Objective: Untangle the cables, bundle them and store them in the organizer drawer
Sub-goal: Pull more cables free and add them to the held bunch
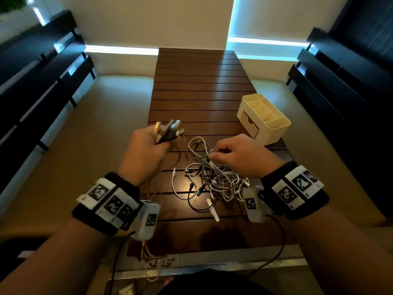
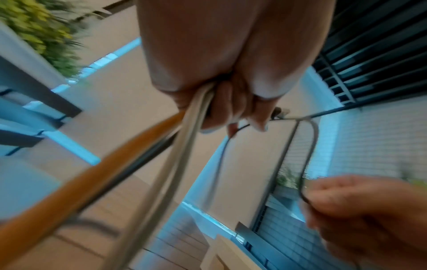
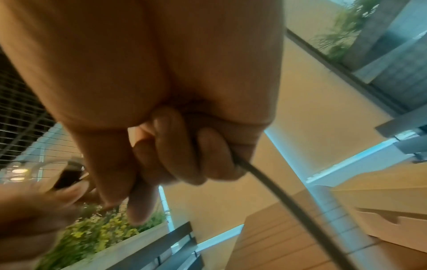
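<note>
Right now my left hand (image 1: 146, 150) is raised above the slatted dark-wood tabletop (image 1: 197, 86), fingers curled tight round a fistful of cable ends (image 1: 169, 132) — metal plug tips and black housings fan out past the knuckles. In the left wrist view the strands trailing from that fist are a smooth orange cord (image 2: 87, 182), pale cream cords (image 2: 175, 164) and a thin dark one; they are blurred, so I cannot count them.

My right hand (image 1: 238, 155) sits lower, just above the tangle (image 1: 212, 179), with thumb and forefinger pinching a thin grey cable (image 3: 289, 199); the other fingers are curled in around it. That cable runs taut and straight out of the fist in the right wrist view.

The tangle itself lies in the middle of the tabletop between my wrists — a loose knot of white, grey and black rubbery wires, looped over one another, with small plugs sticking out at the edges. A flat white connector (image 1: 213, 209) lies at its near side.

The cream plastic organizer (image 1: 263, 119) stands at the right edge of the tabletop, beyond my right hand: boxy, with open compartments on top and a wood-toned drawer (image 1: 251, 124) in its front, pushed in.
</note>
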The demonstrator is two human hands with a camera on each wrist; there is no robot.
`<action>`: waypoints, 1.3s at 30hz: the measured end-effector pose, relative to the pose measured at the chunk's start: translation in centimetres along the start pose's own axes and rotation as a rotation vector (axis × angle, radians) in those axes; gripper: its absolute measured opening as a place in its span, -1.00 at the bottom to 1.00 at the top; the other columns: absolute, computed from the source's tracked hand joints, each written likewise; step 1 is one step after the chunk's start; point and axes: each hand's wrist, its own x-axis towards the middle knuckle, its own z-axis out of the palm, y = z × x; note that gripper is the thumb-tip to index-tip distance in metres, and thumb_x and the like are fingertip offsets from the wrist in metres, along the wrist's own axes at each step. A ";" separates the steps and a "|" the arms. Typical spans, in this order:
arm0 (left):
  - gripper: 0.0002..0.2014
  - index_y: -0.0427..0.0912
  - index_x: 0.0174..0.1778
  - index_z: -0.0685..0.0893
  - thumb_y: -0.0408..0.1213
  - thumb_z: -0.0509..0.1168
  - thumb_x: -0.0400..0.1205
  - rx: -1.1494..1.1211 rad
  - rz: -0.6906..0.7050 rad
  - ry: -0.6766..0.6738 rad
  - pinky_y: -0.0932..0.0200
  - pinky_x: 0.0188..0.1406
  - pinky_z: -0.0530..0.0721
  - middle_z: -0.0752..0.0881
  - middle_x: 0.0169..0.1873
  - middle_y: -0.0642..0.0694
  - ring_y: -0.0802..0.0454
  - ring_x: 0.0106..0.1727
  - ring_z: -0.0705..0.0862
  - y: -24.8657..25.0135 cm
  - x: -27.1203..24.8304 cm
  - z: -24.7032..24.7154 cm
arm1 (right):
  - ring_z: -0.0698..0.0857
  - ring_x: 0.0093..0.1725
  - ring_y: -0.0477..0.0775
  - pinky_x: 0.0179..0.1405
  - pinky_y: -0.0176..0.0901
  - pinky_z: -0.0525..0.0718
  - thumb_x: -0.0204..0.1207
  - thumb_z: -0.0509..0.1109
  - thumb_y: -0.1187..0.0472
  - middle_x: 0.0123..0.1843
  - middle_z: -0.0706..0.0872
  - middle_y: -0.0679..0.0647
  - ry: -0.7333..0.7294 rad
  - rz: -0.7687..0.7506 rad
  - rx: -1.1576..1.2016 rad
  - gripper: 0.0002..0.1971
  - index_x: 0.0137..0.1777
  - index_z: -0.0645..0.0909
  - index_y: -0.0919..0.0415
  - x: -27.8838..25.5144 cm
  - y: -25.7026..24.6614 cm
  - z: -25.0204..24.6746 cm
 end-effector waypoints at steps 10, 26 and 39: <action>-0.87 -0.28 -0.04 0.75 -0.28 0.40 0.64 -0.293 0.014 -0.175 0.37 -0.52 0.40 0.57 -0.60 0.18 0.29 -0.59 0.45 -0.1 -0.4 1.6 | 0.48 -0.54 -0.16 -0.48 -0.28 0.51 0.66 0.38 0.04 -0.51 0.56 -0.11 0.241 -0.117 0.391 -0.80 -0.13 0.72 0.09 -0.7 -2.4 -1.4; -0.60 -0.58 0.19 0.52 -0.21 0.27 0.73 -0.544 -0.273 -0.014 0.24 -0.66 0.29 0.28 -0.56 0.02 0.12 -0.63 0.21 -2.1 1.1 1.1 | 0.68 -0.49 0.07 -0.40 -0.06 0.68 0.78 0.16 0.15 -0.38 0.74 0.12 -0.385 0.393 0.690 -0.78 0.14 0.58 0.25 -3.9 -0.5 3.1; -0.65 -0.52 0.23 0.52 -0.24 0.26 0.74 -0.561 -0.329 -0.236 0.26 -0.66 0.30 0.34 -0.59 0.06 0.12 -0.62 0.24 -1.8 -0.3 3.1 | 0.80 -0.18 0.12 -0.13 0.07 0.76 0.75 0.23 0.02 -0.08 0.83 0.17 -0.359 0.361 0.634 -0.76 0.23 0.55 0.17 -3.2 -2.6 3.7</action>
